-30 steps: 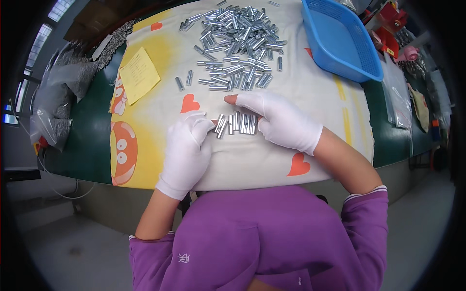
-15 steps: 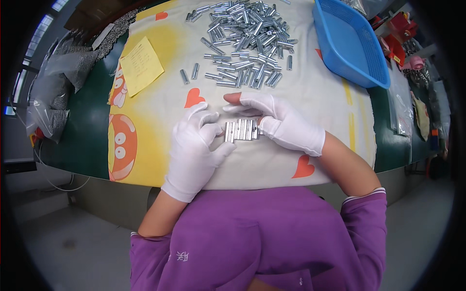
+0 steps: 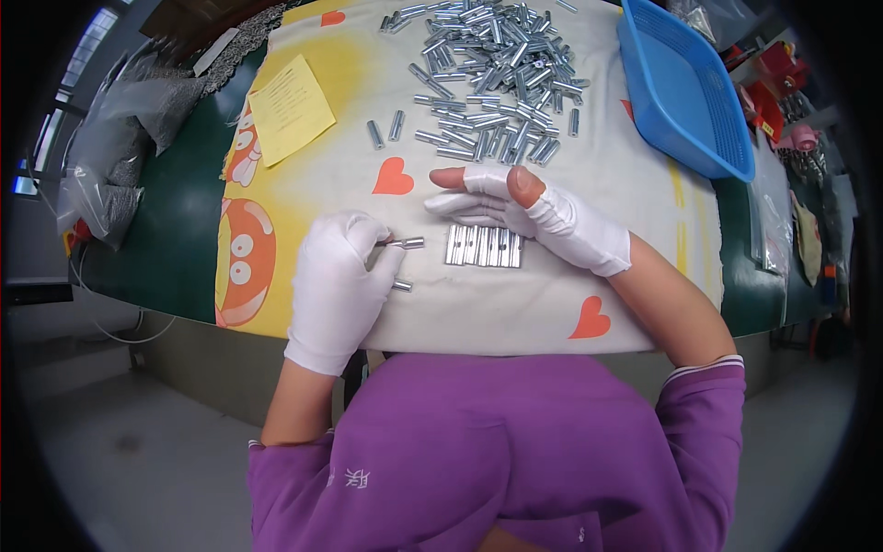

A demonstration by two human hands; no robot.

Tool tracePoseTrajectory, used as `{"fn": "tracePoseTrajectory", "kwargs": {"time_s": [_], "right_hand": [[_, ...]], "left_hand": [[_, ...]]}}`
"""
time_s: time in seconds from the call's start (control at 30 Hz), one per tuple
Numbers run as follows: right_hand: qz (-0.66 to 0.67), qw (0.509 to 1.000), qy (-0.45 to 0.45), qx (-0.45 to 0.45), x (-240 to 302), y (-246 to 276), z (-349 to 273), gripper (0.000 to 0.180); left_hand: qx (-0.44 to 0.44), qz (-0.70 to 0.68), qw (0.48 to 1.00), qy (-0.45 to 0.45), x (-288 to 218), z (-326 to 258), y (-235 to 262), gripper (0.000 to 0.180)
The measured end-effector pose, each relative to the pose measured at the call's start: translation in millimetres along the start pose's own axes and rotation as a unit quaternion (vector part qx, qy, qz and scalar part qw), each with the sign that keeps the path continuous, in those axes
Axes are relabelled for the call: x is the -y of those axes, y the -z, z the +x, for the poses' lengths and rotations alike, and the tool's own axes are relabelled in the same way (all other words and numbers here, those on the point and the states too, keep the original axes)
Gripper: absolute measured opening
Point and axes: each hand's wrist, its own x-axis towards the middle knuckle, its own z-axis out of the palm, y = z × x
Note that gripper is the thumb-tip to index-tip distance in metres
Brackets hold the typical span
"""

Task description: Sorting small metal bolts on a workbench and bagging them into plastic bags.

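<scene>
My left hand (image 3: 338, 281), in a white glove, is closed, with thumb and fingers pinching a short shiny metal tube (image 3: 415, 243) that points right. A second tube (image 3: 402, 286) shows its end beside the lower edge of that hand; whether the hand grips it is hidden. Several like tubes lie side by side in an even row (image 3: 483, 247) on the cloth. Small dark holes show on some of them. Just beyond and to the right of the row, my right hand (image 3: 552, 216) rests with fingers stretched out, its bare thumb raised and nothing held.
A big heap of loose metal tubes (image 3: 501, 69) covers the far middle of the printed cloth (image 3: 405, 317). Two stray tubes lie left of it, near a yellow paper (image 3: 292, 112). A blue plastic basket (image 3: 676, 78) stands far right. Filled clear bags (image 3: 101, 156) sit far left.
My left hand has drawn back left from the row and now pinches a tube. My right hand has loosened from the row's right end, thumb lifted. The view has shifted slightly.
</scene>
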Motion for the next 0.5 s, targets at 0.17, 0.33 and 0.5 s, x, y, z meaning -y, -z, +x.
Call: {"fn": "tracePoseTrajectory", "kwargs": {"time_s": [0.17,0.33,0.5], "right_hand": [[0.038,0.999,-0.016,0.026,-1.1,0.0,0.7,0.084],[0.069,0.997,-0.033,0.011,0.0,-0.9,-0.2,0.092],[0.036,0.999,-0.002,-0.013,0.5,1.1,2.4,0.097]], "left_hand": [[-0.014,0.027,0.999,0.010,-13.8,-0.5,-2.2,0.019],[0.020,-0.031,0.999,-0.014,-36.3,0.4,-7.8,0.028],[0.051,-0.022,0.998,-0.013,-27.9,-9.2,20.0,0.026]]}}
